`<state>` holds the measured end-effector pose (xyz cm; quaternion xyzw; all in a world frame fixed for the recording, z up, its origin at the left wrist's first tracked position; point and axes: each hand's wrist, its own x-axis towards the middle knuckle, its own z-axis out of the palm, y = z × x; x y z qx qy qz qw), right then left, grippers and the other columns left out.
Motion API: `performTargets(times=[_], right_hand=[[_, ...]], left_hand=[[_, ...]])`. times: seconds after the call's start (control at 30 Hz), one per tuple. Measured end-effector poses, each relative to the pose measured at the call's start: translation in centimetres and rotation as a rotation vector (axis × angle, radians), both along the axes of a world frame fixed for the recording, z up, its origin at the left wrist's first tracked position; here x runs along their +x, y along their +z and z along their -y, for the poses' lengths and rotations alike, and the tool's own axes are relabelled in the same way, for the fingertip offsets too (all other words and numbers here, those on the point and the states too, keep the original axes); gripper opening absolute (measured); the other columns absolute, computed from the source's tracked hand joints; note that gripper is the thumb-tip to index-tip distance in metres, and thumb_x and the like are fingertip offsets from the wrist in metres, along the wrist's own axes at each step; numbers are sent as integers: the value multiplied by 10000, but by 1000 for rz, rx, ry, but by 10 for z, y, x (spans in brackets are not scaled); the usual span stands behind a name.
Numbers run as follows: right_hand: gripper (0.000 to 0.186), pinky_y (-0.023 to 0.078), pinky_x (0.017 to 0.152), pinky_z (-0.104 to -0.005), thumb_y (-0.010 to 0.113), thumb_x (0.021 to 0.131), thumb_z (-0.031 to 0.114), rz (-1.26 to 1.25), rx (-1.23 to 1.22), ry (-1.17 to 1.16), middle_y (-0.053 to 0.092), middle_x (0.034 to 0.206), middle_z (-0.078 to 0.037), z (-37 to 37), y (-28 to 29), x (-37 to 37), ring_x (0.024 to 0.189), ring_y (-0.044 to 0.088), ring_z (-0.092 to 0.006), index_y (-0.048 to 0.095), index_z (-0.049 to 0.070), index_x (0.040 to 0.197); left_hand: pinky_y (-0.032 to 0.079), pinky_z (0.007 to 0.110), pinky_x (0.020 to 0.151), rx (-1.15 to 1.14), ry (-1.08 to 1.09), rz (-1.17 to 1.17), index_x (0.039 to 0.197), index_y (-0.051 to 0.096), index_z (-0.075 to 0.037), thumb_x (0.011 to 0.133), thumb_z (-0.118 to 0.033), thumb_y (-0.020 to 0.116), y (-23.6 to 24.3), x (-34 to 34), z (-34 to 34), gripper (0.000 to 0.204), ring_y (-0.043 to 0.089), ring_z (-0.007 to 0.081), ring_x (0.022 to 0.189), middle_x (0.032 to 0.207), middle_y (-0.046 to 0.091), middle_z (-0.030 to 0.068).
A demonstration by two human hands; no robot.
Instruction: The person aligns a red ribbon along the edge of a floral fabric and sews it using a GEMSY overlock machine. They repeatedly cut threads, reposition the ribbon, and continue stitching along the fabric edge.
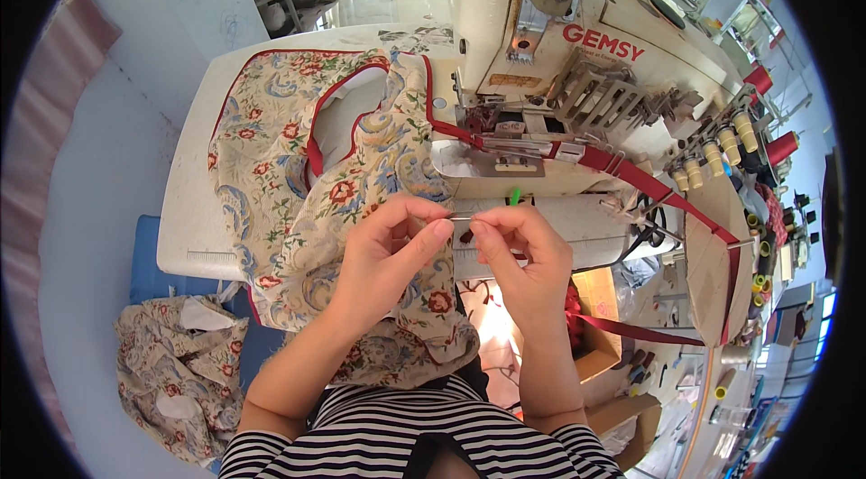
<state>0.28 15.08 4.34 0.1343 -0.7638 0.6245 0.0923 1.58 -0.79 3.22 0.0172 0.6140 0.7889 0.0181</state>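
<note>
Metal sliver (pixel 461 216), perhaps a needle though I can't be sure, lies crosswise between the left hand (pixel 383 253) and right hand (pixel 528 255), each pinching one end, neither nearer; floral fabric (pixel 271 147) spreads leftward, the sewing machine (pixel 658 69) stands beyond.

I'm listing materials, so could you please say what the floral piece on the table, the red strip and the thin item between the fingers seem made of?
Floral piece: matte woven cloth, by its soft folds. Red strip: probably fabric tape, smooth-looking, since it bends softly. Thin item: perhaps shiny metal, given its glint.
</note>
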Motion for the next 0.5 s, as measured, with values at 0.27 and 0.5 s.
performTargets(times=[0.27, 0.5], right_hand=[[63, 493, 604, -235, 647, 822, 22, -26, 46, 5, 610, 783, -52, 0, 3, 2, 658, 605, -111, 616, 14, 876], [71, 494, 597, -237, 648, 820, 23, -40, 57, 5, 608, 782, -56, -2, 2, 1, 660, 608, -119, 614, 14, 881]], left_hand=[[369, 178, 545, 2, -18, 4, 948, 599, -41, 886, -164, 630, 5, -1, -1, 142, 469, 23, 622, 709, 549, -49], [359, 174, 526, -23, -26, -10, 923, 603, -50, 887, -173, 630, 3, -3, 0, 131, 457, 23, 591, 683, 541, -51]])
